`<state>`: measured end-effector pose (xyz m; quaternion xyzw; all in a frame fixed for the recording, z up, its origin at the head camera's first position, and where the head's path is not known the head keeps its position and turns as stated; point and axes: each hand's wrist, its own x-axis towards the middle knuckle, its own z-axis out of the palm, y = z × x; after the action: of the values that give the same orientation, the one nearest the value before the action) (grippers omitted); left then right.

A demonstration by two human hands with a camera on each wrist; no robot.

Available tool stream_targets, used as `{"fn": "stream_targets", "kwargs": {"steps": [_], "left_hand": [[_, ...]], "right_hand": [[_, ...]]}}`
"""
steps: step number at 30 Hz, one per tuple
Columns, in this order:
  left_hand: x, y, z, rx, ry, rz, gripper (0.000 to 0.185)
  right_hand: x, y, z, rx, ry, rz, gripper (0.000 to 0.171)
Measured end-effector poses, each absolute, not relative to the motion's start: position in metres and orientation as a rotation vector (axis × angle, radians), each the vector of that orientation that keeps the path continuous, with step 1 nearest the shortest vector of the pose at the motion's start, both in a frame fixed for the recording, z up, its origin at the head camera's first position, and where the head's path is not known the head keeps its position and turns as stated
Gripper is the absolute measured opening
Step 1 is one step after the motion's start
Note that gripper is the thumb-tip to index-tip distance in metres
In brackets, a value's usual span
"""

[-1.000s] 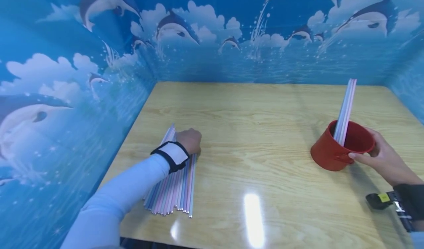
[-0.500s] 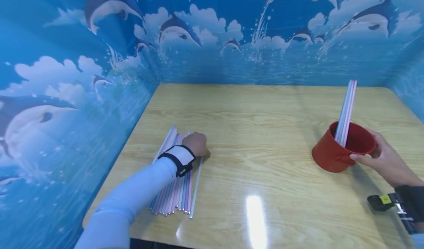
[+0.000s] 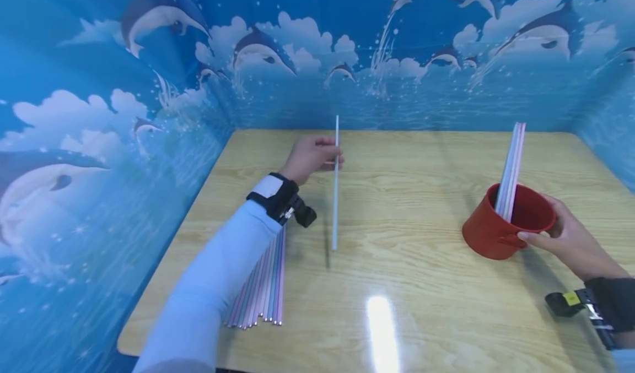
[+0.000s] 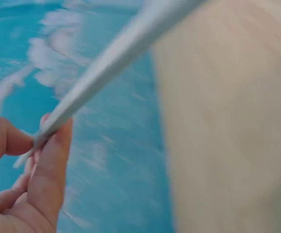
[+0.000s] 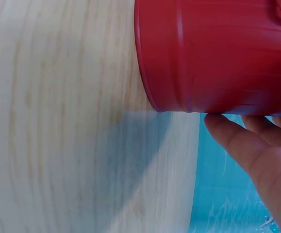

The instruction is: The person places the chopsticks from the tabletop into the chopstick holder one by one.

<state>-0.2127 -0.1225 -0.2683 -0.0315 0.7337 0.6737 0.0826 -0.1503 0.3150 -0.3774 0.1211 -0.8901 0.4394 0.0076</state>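
My left hand [image 3: 312, 157] pinches a thin pale-blue straw [image 3: 335, 207] between thumb and fingertips, holding it upright above the table. In the left wrist view the straw [image 4: 96, 77] runs from the pinching fingers [image 4: 50, 170] toward the camera. At the right, my right hand [image 3: 570, 241] grips the side of a red bucket [image 3: 488, 232], thumb near its rim, and the bucket leans to the left. Several pastel straws [image 3: 510, 172] stand in it, rising well over the rim. The right wrist view shows the fingers [image 5: 242, 141] against the wall of the bucket [image 5: 218, 58].
A flat pile of pastel straws [image 3: 260, 290] lies on the left of the wooden table [image 3: 397, 196], partly hidden by the left forearm. Blue dolphin-print cloth [image 3: 297, 97] hangs along the back and sides. A wrist camera [image 3: 565, 302] is strapped to the right wrist.
My left hand has drawn one pale-blue straw off the right side of the pile, lifted it and moved it away and to the right. The right hand keeps its grip on the bucket.
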Motion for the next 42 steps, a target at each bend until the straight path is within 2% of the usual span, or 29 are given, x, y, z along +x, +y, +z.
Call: {"fn": "stream_targets", "kwargs": {"steps": [7, 11, 13, 18, 27, 35, 42], "left_hand": [[-0.202, -0.044, -0.176, 0.423, 2.164, 2.256, 0.029], [-0.189, 0.002, -0.152, 0.781, 2.187, 2.295, 0.033], [-0.186, 0.024, -0.15, 0.877, 2.247, 2.231, 0.034], [-0.187, 0.071, -0.168, 0.88, 2.41, 1.955, 0.031], [-0.21, 0.117, -0.242, 0.741, 2.609, 1.647, 0.021], [-0.216, 0.124, -0.275, 0.612, 2.727, 1.408, 0.013], [-0.226, 0.1, -0.272, 0.599, 2.756, 1.264, 0.021]], "right_hand": [[-0.147, 0.315, -0.38, 0.41, -2.746, 1.431, 0.072], [-0.147, 0.314, -0.379, 0.392, -2.79, 1.395, 0.073], [-0.148, 0.313, -0.375, 0.408, -2.8, 1.392, 0.072], [-0.151, 0.313, -0.369, 0.479, -2.759, 1.454, 0.07], [-0.148, 0.315, -0.371, 0.429, -2.755, 1.446, 0.069], [-0.146, 0.315, -0.371, 0.389, -2.769, 1.435, 0.07], [-0.147, 0.315, -0.37, 0.385, -2.786, 1.446, 0.07]]}}
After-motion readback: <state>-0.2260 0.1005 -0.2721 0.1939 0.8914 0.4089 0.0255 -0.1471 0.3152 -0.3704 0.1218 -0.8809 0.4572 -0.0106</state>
